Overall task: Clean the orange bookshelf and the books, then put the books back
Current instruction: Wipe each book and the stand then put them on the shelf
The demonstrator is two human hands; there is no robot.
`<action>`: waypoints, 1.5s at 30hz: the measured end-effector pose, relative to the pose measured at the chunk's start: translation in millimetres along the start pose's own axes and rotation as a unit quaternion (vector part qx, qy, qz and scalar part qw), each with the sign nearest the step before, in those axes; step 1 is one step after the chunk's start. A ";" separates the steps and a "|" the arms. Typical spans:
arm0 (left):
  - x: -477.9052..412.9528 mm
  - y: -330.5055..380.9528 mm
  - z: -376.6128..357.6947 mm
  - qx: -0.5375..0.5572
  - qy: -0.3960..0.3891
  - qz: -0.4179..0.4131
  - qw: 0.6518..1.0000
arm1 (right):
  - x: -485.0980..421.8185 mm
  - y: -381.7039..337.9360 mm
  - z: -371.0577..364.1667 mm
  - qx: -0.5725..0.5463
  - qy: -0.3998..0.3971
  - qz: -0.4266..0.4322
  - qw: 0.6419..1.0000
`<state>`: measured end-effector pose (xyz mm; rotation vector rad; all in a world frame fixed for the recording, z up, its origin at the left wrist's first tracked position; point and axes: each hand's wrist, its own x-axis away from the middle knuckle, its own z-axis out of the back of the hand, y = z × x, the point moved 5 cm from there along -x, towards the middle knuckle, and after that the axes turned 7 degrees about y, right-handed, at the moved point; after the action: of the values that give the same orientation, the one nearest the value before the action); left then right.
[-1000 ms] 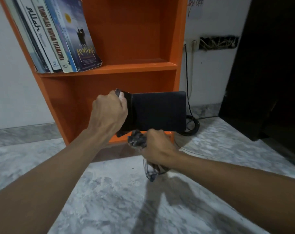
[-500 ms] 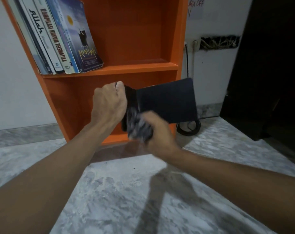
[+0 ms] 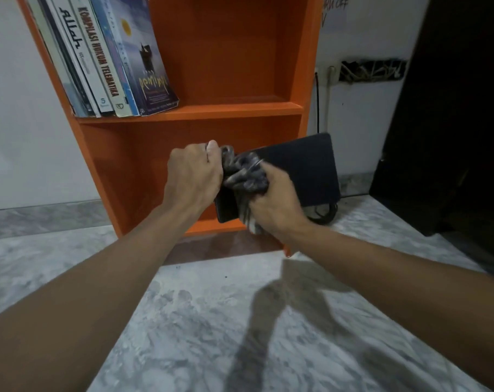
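My left hand (image 3: 193, 176) grips the left edge of a black book (image 3: 308, 171), held in the air in front of the lower compartment of the orange bookshelf (image 3: 234, 108). My right hand (image 3: 277, 205) clutches a crumpled grey cloth (image 3: 244, 174) and presses it against the book's cover close to my left hand. Several books (image 3: 104, 58) lean to the left on the shelf board above, the front one with a blue cover. The book's left part is hidden behind the cloth and my hands.
The shelf stands on a grey marbled floor (image 3: 212, 321) against a white wall. A black cable (image 3: 325, 213) lies coiled at the shelf's right foot under a wall socket (image 3: 329, 75). A dark piece of furniture (image 3: 452, 123) fills the right side.
My right hand with the cloth has moved up from below the book onto its cover. The book has tilted, its right end higher.
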<state>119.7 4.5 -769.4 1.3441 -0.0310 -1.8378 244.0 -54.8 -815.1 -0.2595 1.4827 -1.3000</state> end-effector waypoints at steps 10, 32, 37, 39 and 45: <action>-1.7 -27.8 19.5 -0.011 0.035 0.068 0.997 | 30.9 22.8 17.5 0.179 -0.102 0.088 0.975; 7.9 -41.1 -7.8 0.192 -0.288 0.308 0.886 | -5.5 47.2 49.4 -0.182 0.072 -0.249 0.949; 17.1 -43.4 -9.7 0.224 -0.337 0.280 0.871 | 11.3 67.0 50.5 -0.252 0.039 -0.332 0.908; 11.8 -42.5 -10.4 0.160 -0.308 0.222 0.911 | 4.6 77.1 57.5 -0.093 0.037 -0.292 0.951; 3.1 -32.2 -15.8 0.004 -0.291 0.088 0.953 | -33.9 25.3 71.8 0.253 0.101 0.010 0.962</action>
<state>112.7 30.2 -793.6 0.7339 -0.4520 -2.0132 326.2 -61.0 -802.5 0.2291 1.2575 -1.6757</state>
